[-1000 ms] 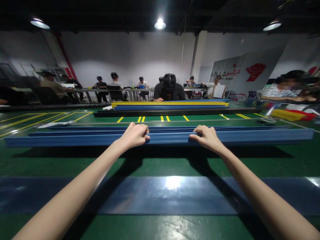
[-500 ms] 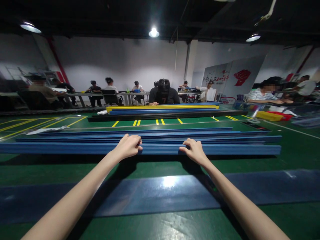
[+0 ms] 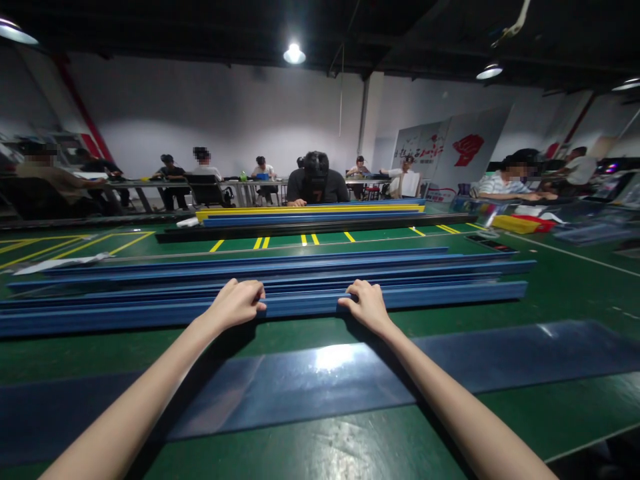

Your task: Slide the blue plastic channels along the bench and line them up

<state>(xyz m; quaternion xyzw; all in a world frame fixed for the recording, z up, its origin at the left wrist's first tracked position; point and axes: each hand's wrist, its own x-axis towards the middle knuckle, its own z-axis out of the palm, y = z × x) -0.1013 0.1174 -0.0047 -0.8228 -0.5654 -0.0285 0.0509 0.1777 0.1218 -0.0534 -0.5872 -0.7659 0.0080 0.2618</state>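
My left hand [image 3: 239, 301] has its fingers curled over the top edge of a long blue strip [image 3: 300, 304], with the thumb on the near side. To the right, my right hand [image 3: 367, 304] grips the same strip in a like way. The strip stands on edge and runs across the green table. Several more blue strips [image 3: 240, 265] lie side by side just behind it. Between my forearms and the near table edge, a flat glossy dark-blue sheet [image 3: 295, 387] lies across the tabletop.
Farther back lie a yellow strip [image 3: 310, 209] and a black strip [image 3: 350, 225]. A phone [image 3: 490, 244] rests at the right, near a yellow tray [image 3: 515, 224]. White paper [image 3: 60, 264] lies at the left. A co-worker [image 3: 317, 180] sits opposite, with several people beyond.
My view has shifted to the right, so the scene sits farther left. The held strip now slants and lies slightly nearer at its left end. Both hands keep their grip.
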